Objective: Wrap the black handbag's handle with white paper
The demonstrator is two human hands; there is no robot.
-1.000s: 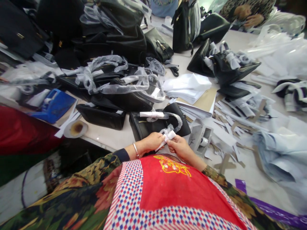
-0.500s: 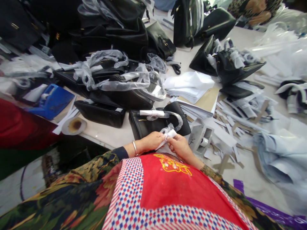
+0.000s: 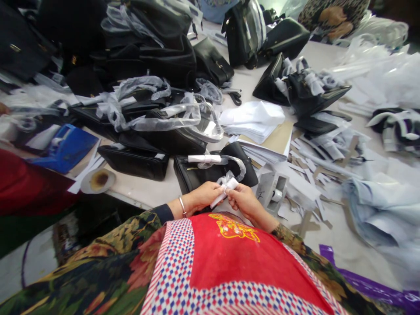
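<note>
While the table edge (image 3: 138, 192) runs across the near part of the view, a blue tape dispenser (image 3: 65, 146) sits far to the left of the black handbag (image 3: 197, 175) that lies in front of the person, with a tape roll (image 3: 97, 180) between the two, close to the edge. Just left of that handbag lies a second, flat black bag (image 3: 134, 161), and behind both rises a heap of black bags wrapped in clear plastic (image 3: 157, 109). At the near side of the handbag, the left hand (image 3: 205, 196), a bangle at its wrist, is closed in a narrow pinch on the lower end of a white paper strip (image 3: 226, 187). The strip runs upward and to the right out of those fingers, and its upper end meets the plastic-wrapped handle (image 3: 236, 162) that arches over the handbag's top. Touching the strip from the other side, the right hand (image 3: 243, 202) grips it with thumb and fingertips, so the strip lies between the two hands, just above the person's red apron (image 3: 236, 258). Right of the handbag stands a small grey tape holder (image 3: 274, 189), behind it a stack of white paper sheets (image 3: 252, 120), and farther right lie scattered paper scraps (image 3: 315, 175) and pale blue wrapping (image 3: 377, 205).
</note>
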